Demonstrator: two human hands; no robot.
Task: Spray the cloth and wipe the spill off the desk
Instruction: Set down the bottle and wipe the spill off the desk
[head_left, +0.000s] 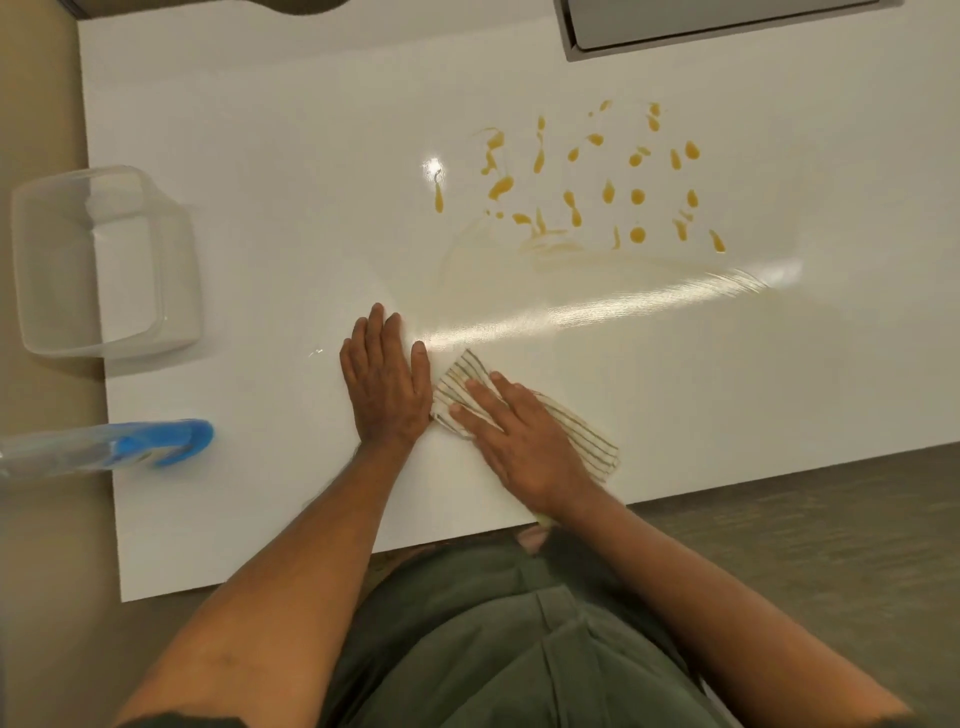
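At the left edge of my white desk (260, 208) stands a clear plastic container (104, 265) with nothing visible inside it. Nearer me, the spray bottle (119, 447) with its blue head lies on its side, overhanging that same edge. My right hand (519, 441) presses flat, fingers spread, on the folded cream cloth (587, 436) with thin dark stripes, close to the desk's near edge. My left hand (387, 379) lies open and flat on the bare desk, just beside the cloth. The spill (587, 187), scattered orange-yellow drops and smears, sits farther back, apart from the cloth.
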